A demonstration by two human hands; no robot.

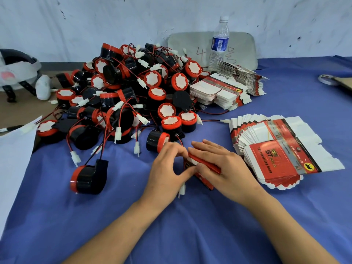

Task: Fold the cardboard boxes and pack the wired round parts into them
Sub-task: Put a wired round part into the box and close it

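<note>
Red printed cardboard box (204,165) is held mid-worktop, nr the front edge of the blue-clothed table (190,225). Its end flap is pinched by the left hand (167,164); the body is gripped by the right hand (222,168), fingers laid over. The white plastic plug (182,190) sticking out below should be tucked in fully before the flap is shut, w/ creases kept square.

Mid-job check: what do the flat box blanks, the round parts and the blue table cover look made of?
Box blanks: thin printed card, glossy; sheen on the red faces, white cut edges. Round parts: likely moulded plastic, shiny black bodies, red caps; highlights on curved walls. Table cover: blue cloth, matte, by its soft wrinkles.
</note>
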